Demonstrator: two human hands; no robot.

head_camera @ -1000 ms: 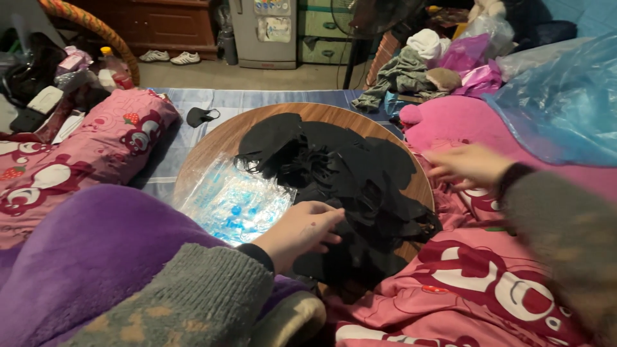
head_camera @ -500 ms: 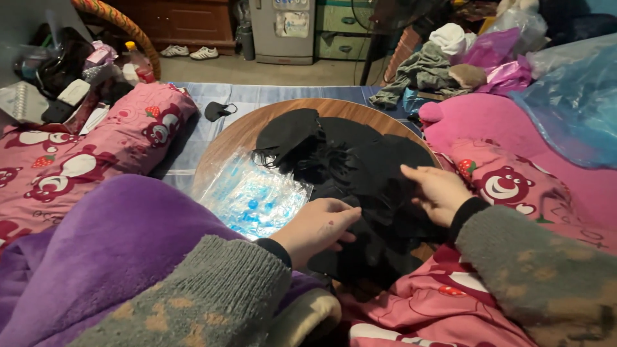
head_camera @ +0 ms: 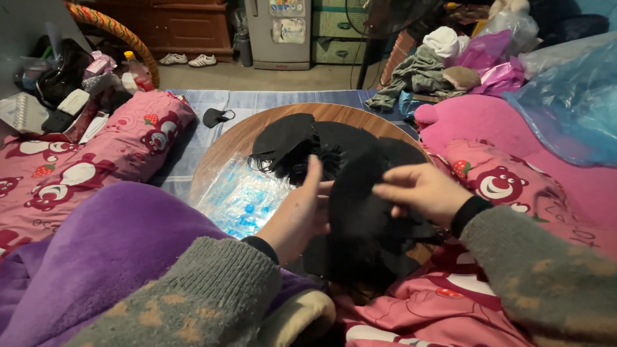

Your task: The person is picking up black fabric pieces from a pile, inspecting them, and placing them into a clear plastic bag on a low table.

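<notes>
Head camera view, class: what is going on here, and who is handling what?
A person seated among pink bear-print cushions works over a round wooden tray heaped with black fabric pieces. Both hands hold up one black fabric piece: the left hand grips its left edge, the right hand pinches its right side. A clear plastic bag with blue print lies on the tray's left part, and a black face mask lies on the mat beyond.

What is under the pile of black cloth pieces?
A round wooden tray shows around the black cloth pieces, with a clear plastic bag beside them. Whatever lies beneath the pile's middle is covered.
</notes>
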